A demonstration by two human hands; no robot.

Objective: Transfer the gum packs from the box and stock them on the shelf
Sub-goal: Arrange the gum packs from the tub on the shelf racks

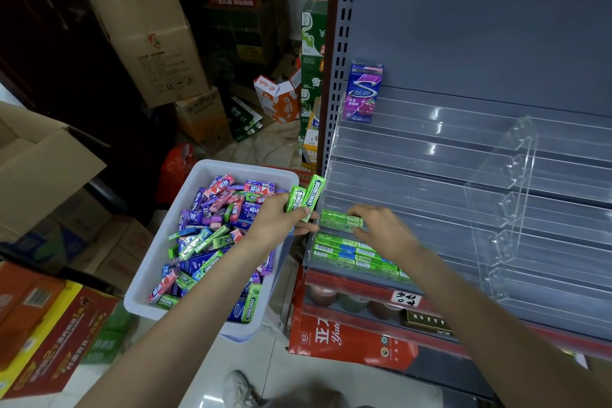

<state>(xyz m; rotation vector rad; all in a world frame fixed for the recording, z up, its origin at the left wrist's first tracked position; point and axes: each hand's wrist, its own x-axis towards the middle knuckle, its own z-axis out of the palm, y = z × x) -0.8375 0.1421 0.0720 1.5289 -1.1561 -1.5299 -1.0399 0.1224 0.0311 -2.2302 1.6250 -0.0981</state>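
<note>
A white plastic box (pixel 167 243) stands left of the shelf, full of mixed green, purple and pink gum packs (pixel 212 235). My left hand (pixel 280 223) grips several green Doublemint packs (pixel 306 197) upright, just above the box's right rim. My right hand (pixel 381 230) pinches green packs (pixel 339 219) lying flat on a low tier of the clear acrylic rack (pixel 430 182). More green packs (pixel 351 253) lie in rows on the tiers below. A purple gum pack (pixel 362 92) stands alone on the top tier.
The grey shelf back panel (pixel 480 19) rises behind the rack. An acrylic divider (pixel 503 202) splits the rack at mid width. Red cartons (pixel 347 338) sit under the shelf. Cardboard boxes (pixel 145 29) and coloured cartons (pixel 49 331) crowd the floor on the left.
</note>
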